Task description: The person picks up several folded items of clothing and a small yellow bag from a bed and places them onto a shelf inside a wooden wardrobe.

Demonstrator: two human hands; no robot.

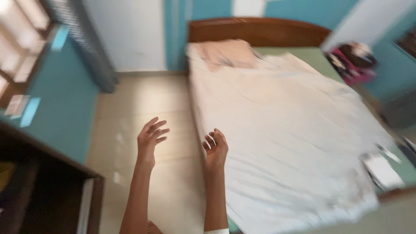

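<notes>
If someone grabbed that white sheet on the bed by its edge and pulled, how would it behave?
The white sheet would probably be floppy: it already lies in wrinkles and drapes over the side of the bed. It looks thin, so likely light, bunching rather than sliding as one piece. The pillow resting on its far end might drag along. Both hands, right hand nearest, are open and empty.

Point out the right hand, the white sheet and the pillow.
right hand (215, 148), head view, on the palm.
white sheet (286, 130), head view, mid-bed on the wrinkled cloth.
pillow (225, 53), head view, its top face.
</notes>
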